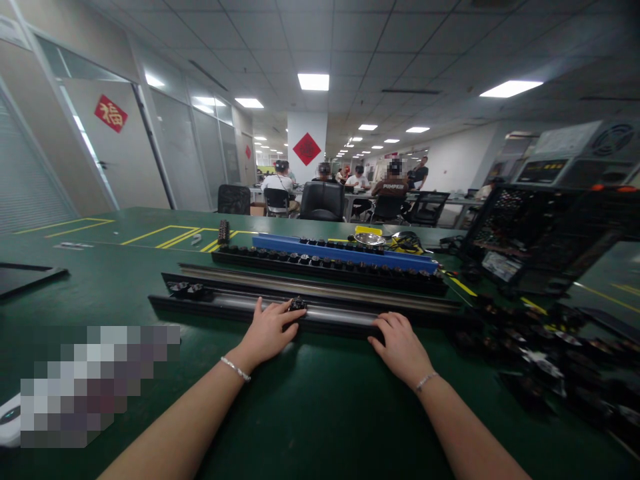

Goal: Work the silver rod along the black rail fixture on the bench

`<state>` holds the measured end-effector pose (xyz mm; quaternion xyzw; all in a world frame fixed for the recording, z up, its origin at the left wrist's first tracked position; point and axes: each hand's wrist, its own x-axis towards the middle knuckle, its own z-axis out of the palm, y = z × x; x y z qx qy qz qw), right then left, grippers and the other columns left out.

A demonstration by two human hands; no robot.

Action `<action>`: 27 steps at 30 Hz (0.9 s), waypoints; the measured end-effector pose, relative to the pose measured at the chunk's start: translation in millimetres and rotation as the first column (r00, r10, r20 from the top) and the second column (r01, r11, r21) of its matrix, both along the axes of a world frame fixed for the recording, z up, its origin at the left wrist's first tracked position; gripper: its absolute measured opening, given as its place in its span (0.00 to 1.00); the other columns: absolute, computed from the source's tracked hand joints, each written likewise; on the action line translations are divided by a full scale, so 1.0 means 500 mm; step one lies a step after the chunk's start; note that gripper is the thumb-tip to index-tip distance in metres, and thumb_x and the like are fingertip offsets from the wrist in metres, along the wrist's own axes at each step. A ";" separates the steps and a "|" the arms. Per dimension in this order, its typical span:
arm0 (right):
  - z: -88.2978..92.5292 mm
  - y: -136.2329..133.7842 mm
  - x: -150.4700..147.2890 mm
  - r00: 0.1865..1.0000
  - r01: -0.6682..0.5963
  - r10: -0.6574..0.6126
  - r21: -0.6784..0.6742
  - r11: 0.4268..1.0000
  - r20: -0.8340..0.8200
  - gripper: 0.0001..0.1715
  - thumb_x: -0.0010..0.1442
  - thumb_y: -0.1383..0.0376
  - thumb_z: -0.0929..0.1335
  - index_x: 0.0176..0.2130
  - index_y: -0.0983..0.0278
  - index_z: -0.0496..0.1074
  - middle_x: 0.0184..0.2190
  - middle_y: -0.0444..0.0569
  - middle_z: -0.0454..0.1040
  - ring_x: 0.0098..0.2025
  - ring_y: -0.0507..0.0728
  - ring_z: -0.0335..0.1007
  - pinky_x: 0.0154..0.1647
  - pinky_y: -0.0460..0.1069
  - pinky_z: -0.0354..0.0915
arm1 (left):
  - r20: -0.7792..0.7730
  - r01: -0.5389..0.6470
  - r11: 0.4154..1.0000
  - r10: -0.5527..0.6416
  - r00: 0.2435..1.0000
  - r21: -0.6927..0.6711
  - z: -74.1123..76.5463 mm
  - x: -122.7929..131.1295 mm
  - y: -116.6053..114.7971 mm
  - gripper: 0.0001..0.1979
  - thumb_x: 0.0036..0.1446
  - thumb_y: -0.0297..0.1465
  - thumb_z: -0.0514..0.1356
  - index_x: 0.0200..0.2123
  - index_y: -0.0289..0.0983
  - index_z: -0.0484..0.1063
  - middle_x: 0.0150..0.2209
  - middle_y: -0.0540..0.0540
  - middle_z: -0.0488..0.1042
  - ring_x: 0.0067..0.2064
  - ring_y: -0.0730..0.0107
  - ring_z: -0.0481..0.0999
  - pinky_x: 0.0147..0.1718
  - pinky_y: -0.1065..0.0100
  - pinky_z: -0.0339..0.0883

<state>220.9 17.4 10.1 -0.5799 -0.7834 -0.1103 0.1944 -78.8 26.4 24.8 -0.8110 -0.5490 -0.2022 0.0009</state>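
A long black rail (pixel 225 303) with a grey channel lies across the green table (pixel 320 413) in front of me. My left hand (pixel 270 330) rests on its near edge, and its fingertips pinch a small black part (pixel 299 305) seated in the channel. My right hand (pixel 400 343) lies on the rail further right, fingers curled over the near edge. Two more small black parts (pixel 186 289) sit at the rail's left end.
Behind the rail lie a second black rail filled with several parts (pixel 325 261) and a blue strip (pixel 345 250). A heap of loose black parts (pixel 550 353) covers the table's right side, below a dark machine (pixel 550 233). People sit at desks far behind.
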 end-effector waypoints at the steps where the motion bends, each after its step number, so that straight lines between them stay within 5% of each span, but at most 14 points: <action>1: 0.000 0.000 0.000 1.000 0.000 0.000 -0.001 1.000 0.000 0.16 0.55 0.60 0.65 0.42 0.64 0.72 0.46 0.55 0.70 0.54 0.63 0.56 0.53 0.59 0.57 | -0.003 0.004 1.000 -0.004 1.000 0.000 0.000 0.000 0.000 0.19 0.56 0.36 0.52 0.51 0.55 0.65 0.56 0.48 0.66 0.55 0.60 0.65 0.56 0.37 0.34; 9: 0.001 0.001 0.000 1.000 0.001 -0.001 -0.015 1.000 0.023 0.17 0.55 0.59 0.64 0.42 0.65 0.72 0.45 0.54 0.71 0.54 0.63 0.56 0.54 0.58 0.55 | -0.041 0.051 0.999 -0.052 0.998 -0.004 0.004 0.000 -0.004 0.20 0.57 0.35 0.52 0.52 0.56 0.63 0.57 0.46 0.64 0.57 0.60 0.63 0.55 0.35 0.32; 15: -0.005 0.004 0.005 1.000 -0.027 0.027 0.004 1.000 0.013 0.15 0.55 0.60 0.65 0.41 0.64 0.72 0.43 0.53 0.72 0.54 0.63 0.57 0.53 0.59 0.56 | 0.018 0.062 0.998 -0.062 0.998 -0.011 0.004 -0.003 -0.003 0.19 0.56 0.34 0.51 0.51 0.53 0.65 0.58 0.50 0.62 0.62 0.58 0.53 0.57 0.37 0.34; 22: 0.002 0.000 0.001 1.000 -0.002 0.003 -0.034 0.999 0.019 0.16 0.55 0.60 0.64 0.42 0.64 0.71 0.44 0.53 0.72 0.54 0.63 0.56 0.52 0.58 0.57 | 0.202 -0.142 0.985 0.120 0.972 0.096 0.000 -0.007 0.008 0.09 0.54 0.32 0.51 0.39 0.41 0.67 0.45 0.47 0.74 0.56 0.63 0.64 0.60 0.49 0.42; 27: 0.005 0.000 0.002 1.000 0.003 -0.001 -0.055 0.998 0.021 0.16 0.55 0.59 0.64 0.42 0.65 0.71 0.43 0.52 0.72 0.55 0.64 0.55 0.52 0.58 0.57 | 0.196 -0.105 0.989 0.083 0.977 0.101 -0.002 -0.005 0.007 0.08 0.54 0.33 0.52 0.39 0.41 0.65 0.43 0.48 0.75 0.54 0.64 0.66 0.60 0.49 0.40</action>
